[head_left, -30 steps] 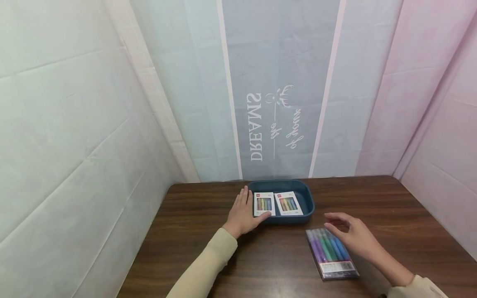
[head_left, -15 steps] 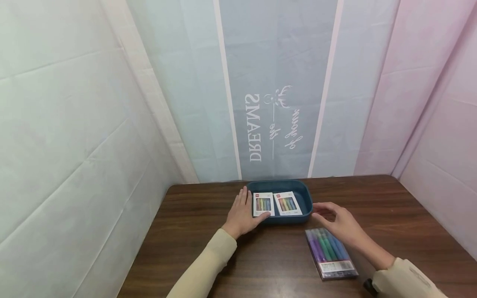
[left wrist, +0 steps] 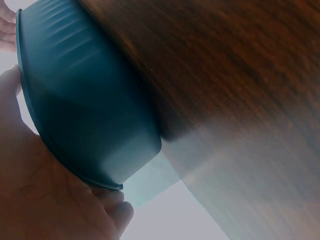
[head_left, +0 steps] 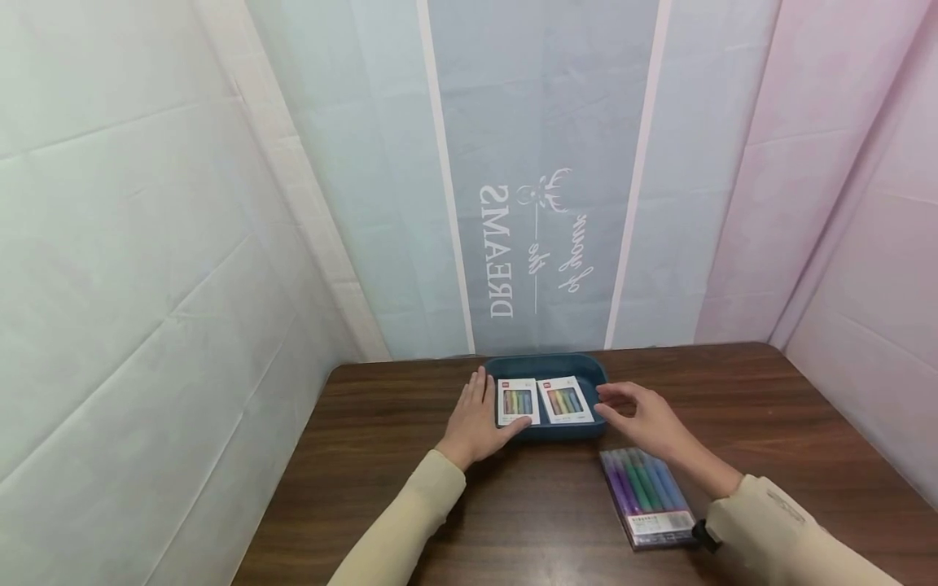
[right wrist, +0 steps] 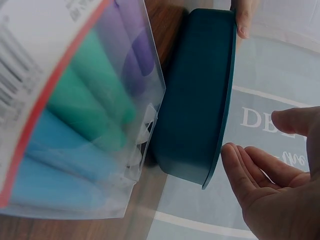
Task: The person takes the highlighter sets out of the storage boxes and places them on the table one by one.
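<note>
A dark teal plastic tray (head_left: 560, 435) stands near the table's back edge. Inside lie two white boxes, a left box (head_left: 519, 402) and a right box (head_left: 565, 400), each picturing colored sticks. My left hand (head_left: 475, 423) rests on the tray's left end, fingers straight along the side and thumb over the front rim. At the right end of the tray is my right hand (head_left: 648, 419), thumb and fingers spread apart, fingertips right at the rim (right wrist: 231, 90). Below that hand lies a clear pack of purple, green and blue markers (head_left: 647, 492), with a barcode label at its near end.
The brown wood-grain table (head_left: 513, 513) ends just behind the tray. Behind it hangs a pale blue-grey curtain (head_left: 542, 122) with mirrored lettering. White fabric (head_left: 146, 285) encloses the left side and pinkish fabric (head_left: 865, 228) the right.
My right hand has moved left and slightly away from me, from above the marker pack to the tray's right end. The left hand has stayed on the tray.
</note>
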`<move>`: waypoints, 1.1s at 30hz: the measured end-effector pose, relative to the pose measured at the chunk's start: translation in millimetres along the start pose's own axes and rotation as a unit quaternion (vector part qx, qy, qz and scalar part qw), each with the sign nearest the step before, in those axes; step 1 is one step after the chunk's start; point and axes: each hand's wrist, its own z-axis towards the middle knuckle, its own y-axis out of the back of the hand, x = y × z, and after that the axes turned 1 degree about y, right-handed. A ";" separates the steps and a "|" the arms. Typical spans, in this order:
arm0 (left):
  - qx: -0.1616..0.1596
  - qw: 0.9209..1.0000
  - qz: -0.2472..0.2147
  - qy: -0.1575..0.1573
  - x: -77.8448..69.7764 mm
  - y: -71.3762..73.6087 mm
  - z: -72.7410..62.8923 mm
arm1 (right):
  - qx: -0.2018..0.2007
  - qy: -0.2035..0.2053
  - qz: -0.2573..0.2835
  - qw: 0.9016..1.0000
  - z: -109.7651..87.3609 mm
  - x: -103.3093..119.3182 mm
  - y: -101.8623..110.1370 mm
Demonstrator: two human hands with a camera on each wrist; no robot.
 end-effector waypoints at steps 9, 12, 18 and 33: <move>-0.002 1.000 0.004 0.000 -1.0 -1.5 0.1 | 0.016 -0.004 -0.004 1.000 17.6 1.0 -5.4; -0.001 1.000 0.001 0.002 -1.0 -3.2 -1.1 | 0.027 -0.013 -0.006 1.000 22.2 0.5 -8.5; -0.002 1.000 -0.004 0.004 -1.6 -4.1 -2.3 | 0.048 -0.025 -0.013 0.998 32.0 -1.0 -15.1; -0.007 1.000 -0.003 0.004 -3.7 -3.4 -4.7 | 0.099 -0.050 -0.092 0.989 53.9 1.8 -29.9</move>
